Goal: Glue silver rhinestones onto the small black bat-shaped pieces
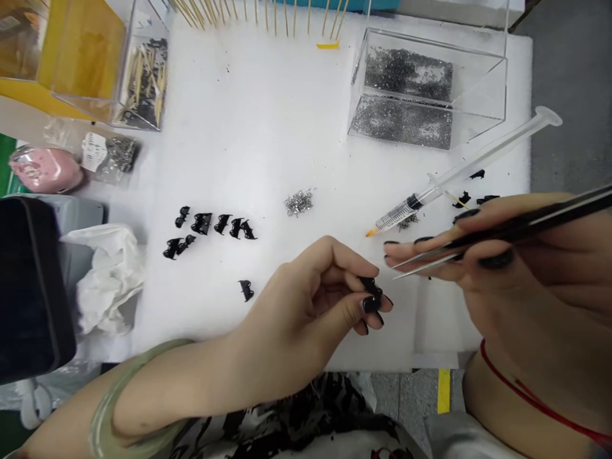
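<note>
My left hand (315,299) is curled in a pinch over the white foam board (268,127), its thumb and fingers closed on a small black bat-shaped piece (370,285). My right hand (521,268) grips a pair of black tweezers (482,245) whose silver tips point left, close to that piece. A single black bat piece (246,290) lies just left of my left hand. Several more bat pieces (210,229) lie in two short rows farther left. A small heap of silver beads (299,202) rests mid-board.
A syringe (459,172) lies slanted at right among a few black pieces (471,197). A clear box (425,89) of grey glitter stands behind it. A clear container with sticks (143,76), a bag of beads (112,153) and crumpled white tissue (109,274) are at left.
</note>
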A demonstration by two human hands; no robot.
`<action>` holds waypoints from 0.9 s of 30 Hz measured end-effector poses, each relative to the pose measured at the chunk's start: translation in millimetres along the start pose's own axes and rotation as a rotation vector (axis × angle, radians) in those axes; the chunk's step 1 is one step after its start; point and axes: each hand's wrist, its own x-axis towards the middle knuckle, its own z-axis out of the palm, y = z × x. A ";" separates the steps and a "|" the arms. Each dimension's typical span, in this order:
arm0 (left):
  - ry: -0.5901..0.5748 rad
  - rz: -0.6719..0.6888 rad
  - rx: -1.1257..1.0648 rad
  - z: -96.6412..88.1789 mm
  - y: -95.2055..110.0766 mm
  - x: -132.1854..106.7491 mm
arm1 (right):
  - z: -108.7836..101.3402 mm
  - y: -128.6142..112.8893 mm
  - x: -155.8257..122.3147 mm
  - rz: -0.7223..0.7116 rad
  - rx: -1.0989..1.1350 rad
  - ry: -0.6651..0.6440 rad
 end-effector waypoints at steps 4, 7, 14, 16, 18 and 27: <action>-0.001 -0.011 -0.039 0.4 1.0 1.1 | 10.4 -3.7 -2.3 0.059 0.086 -0.057; 0.002 -0.021 -0.044 -0.2 1.6 1.7 | 11.0 -2.8 -2.1 0.044 0.076 -0.040; -0.001 -0.013 -0.039 -0.9 2.3 -0.7 | 11.8 -0.2 -2.3 0.036 0.075 -0.049; -0.001 -0.014 -0.032 -0.8 2.1 -0.1 | 12.4 0.4 -2.9 0.046 0.102 -0.036; -0.004 -0.014 -0.024 -0.9 1.8 1.1 | 12.3 0.1 -3.1 0.060 0.110 -0.033; -0.001 -0.010 -0.011 -0.6 2.5 2.2 | 9.7 -3.8 -3.4 0.069 0.009 -0.046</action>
